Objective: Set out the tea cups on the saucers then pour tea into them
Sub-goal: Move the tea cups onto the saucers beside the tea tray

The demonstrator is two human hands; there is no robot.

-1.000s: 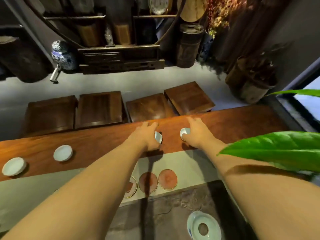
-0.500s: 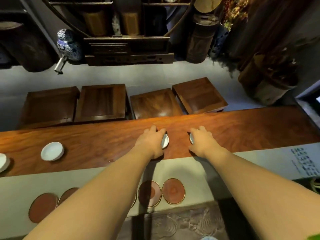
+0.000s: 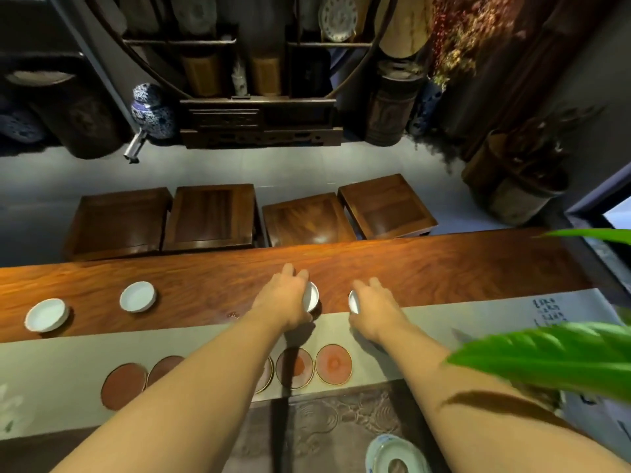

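While both hands sit at the near edge of the long reddish-brown wooden table (image 3: 444, 264), each is wrapped around a small white porcelain tea cup: left hand (image 3: 285, 298) grips one cup (image 3: 310, 297), right hand (image 3: 375, 307) grips the other (image 3: 353, 302), both cups tilted w/ mouths facing each other, only partly visible past the fingers. Can't tell if they're lifted clear of the wood or just tipped on it. Progress est.: early. Row of round red-brown saucers w/ pale rims (image 3: 333, 363) lies on the grey-green cloth runner (image 3: 51, 370) nearer the person, approx. five visible, some hidden under the left forearm, and none carries a cup yet. Two more shallow white cups (image 3: 137, 297) (image 3: 46, 315) sit on the wood well off to the left, untouched. So left to do: seat all cups on saucers, then pour; no teapot identifiable in view. Surroundings: four dark wooden stools (image 3: 211, 216) beyond the table, blue-and-white ceramic dish (image 3: 396, 455) at the bottom edge, big green plant leaf (image 3: 546, 360) overhanging the right forearm. Likely nuisance: leaf blocks sight of the runner's right end; left forearm hides the middle saucers.
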